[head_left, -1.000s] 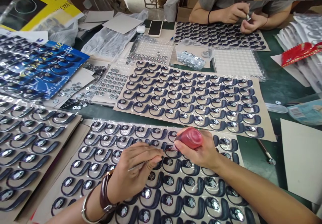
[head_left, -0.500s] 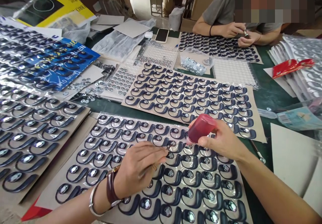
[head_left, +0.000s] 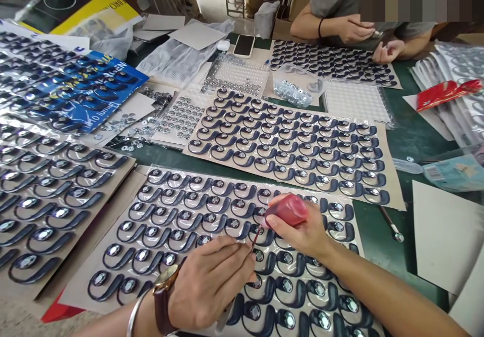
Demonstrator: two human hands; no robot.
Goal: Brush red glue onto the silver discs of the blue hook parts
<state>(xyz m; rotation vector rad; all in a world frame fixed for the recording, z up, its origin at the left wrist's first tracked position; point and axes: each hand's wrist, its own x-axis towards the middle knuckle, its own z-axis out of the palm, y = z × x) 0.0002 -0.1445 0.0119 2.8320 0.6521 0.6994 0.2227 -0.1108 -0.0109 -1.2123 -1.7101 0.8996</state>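
Observation:
My left hand [head_left: 214, 279] is closed around slim metal tweezers [head_left: 256, 237], their reddish tip beside one round gem and their flat end showing below the palm. A small red squeeze bottle [head_left: 288, 210] lies tilted in my right hand [head_left: 302, 231], its nozzle pointing down-left close to the tweezers' tip. Whether nozzle and gem touch, I cannot tell. Under both hands is a card sheet [head_left: 85, 281] with rows of dark, curved pieces [head_left: 153, 261], each bearing a shiny round gem. My forearms and hands hide part of these rows.
Another filled sheet [head_left: 291, 140] lies just beyond, and more are stacked at left [head_left: 49, 216]. A clear tub [head_left: 297, 92] holds small shiny parts. A white-handled stick [head_left: 391, 226] rests at right by blank cards [head_left: 442, 236]. Across the table, a co-worker's hands [head_left: 357, 28] handle something small.
My right hand has moved left and down, tipping the bottle flatter and bringing its nozzle to the tweezers' tip. My left hand has shifted slightly lower. The co-worker's hands moved apart.

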